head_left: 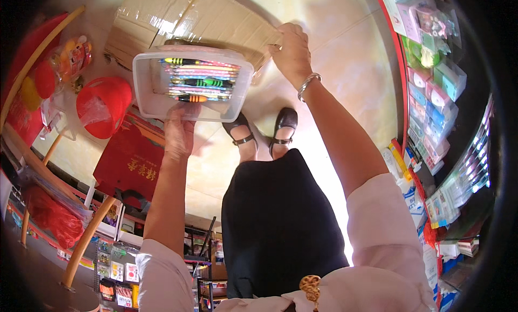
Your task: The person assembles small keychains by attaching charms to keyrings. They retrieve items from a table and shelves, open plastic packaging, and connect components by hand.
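My left hand [179, 134] grips the near side of a clear plastic box [245, 91], its fingers under and against the wall. Inside lie several colourful pens [202, 74] in a row, some with pink patterned barrels, others black with green, yellow or orange bands. The box hangs tilted above the floor, so its open top faces me. To the right of the box and apart from it, my right hand [293, 52] is raised with its fingers curled closed. Whatever the fingers may hold is hidden. A silver bracelet [308, 87] circles that wrist.
Flattened cardboard [216, 21] lies beyond the box. At left stand a red bucket [104, 107], a dark red bag [129, 161] and curved wooden bars [89, 242]. Shelves of packaged goods [431, 112] line the right side. My black shoes [285, 123] stand on the tiled floor.
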Available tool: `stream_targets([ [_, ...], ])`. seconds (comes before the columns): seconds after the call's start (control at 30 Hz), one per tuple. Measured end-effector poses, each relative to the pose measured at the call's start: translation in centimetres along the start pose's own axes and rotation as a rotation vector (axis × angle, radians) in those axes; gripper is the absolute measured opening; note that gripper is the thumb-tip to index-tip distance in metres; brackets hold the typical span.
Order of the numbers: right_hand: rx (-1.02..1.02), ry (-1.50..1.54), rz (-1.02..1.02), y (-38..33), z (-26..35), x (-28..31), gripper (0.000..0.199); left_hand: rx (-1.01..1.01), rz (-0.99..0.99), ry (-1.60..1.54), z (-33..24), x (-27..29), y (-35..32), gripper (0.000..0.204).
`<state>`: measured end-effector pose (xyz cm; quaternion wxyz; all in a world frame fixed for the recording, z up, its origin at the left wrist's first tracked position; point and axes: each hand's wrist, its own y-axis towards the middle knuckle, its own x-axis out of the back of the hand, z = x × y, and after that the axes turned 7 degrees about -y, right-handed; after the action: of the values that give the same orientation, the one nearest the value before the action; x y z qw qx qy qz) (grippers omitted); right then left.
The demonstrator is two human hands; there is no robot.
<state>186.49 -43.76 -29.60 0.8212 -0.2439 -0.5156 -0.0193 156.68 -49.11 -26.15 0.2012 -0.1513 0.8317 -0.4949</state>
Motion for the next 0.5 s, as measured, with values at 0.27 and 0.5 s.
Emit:
stream_targets([
  [0.27,-0.480,1.109,-0.056,-8.0,-3.9,-5.5,0.050,0.089,0.130,-0.351,6.6,-3.9,-2.2,0.034],
  [0.5,-0.643,1.186,0.055,-6.9,-0.3,-2.8,0.035,0.209,0.132,-0.425,5.0,-3.1,-3.1,0.040],
])
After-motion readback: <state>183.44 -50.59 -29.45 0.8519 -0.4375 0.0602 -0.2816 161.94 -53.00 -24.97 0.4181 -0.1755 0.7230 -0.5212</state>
